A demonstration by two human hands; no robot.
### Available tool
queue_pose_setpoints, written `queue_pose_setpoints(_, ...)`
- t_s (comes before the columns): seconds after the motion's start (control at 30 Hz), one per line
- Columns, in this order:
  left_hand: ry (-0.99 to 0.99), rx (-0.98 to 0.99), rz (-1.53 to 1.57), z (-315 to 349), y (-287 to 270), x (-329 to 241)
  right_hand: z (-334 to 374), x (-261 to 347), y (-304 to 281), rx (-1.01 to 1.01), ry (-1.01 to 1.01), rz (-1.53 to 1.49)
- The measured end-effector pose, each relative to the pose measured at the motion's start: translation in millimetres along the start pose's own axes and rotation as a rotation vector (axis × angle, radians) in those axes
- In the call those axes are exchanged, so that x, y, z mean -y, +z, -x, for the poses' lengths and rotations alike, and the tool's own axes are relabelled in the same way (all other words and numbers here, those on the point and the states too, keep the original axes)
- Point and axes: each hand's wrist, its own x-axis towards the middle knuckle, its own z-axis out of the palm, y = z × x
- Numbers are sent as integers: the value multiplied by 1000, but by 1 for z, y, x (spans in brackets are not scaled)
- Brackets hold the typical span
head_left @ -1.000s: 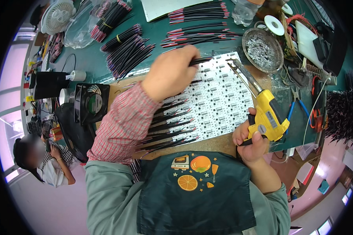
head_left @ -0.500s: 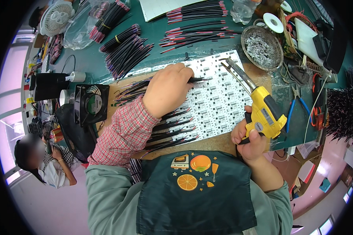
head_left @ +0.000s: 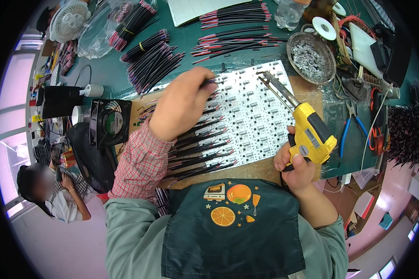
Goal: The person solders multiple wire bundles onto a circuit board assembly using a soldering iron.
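Observation:
My left hand (head_left: 182,106) is over the upper left part of a white circuit board panel (head_left: 253,118). Its thumb and fingers pinch a short black cable (head_left: 210,82), mostly hidden by the hand. Several black cables (head_left: 198,146) with bare coloured ends lie in a row along the panel's left side, their tips on it. My right hand (head_left: 297,163) is wrapped round the handle of a yellow soldering gun (head_left: 312,132), to the right of the panel. The gun's metal tip (head_left: 261,74) points up and left, over the panel's upper right part.
A round metal dish of grey scraps (head_left: 311,58) and a white spool (head_left: 324,28) stand at the back right. Blue-handled pliers (head_left: 354,123) lie right of the gun. Cable bundles (head_left: 158,67) are spread at the back. A black fan (head_left: 110,123) stands on the left.
My left hand has moved left and slightly back with the cable, uncovering more of the panel and the cable row. The soldering gun has shifted slightly left.

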Motion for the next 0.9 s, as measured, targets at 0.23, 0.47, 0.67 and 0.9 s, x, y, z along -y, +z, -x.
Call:
queue_pose_setpoints(0.23, -2, -30, -111, 18, -9, -3, 5, -1, -3, 70, 49, 238)
queue_pose_setpoints(0.47, -118, 22, 28, 27, 21, 14, 18, -1, -11, 152, 178, 311)
queue_pose_setpoints(0.67, -112, 17, -9, 26, 27, 16, 14, -1, -6, 155, 216, 390)
queue_pose_setpoints(0.9, -85, -22, -61, 28, 32, 19, 10, 1, 0, 120, 249, 394)
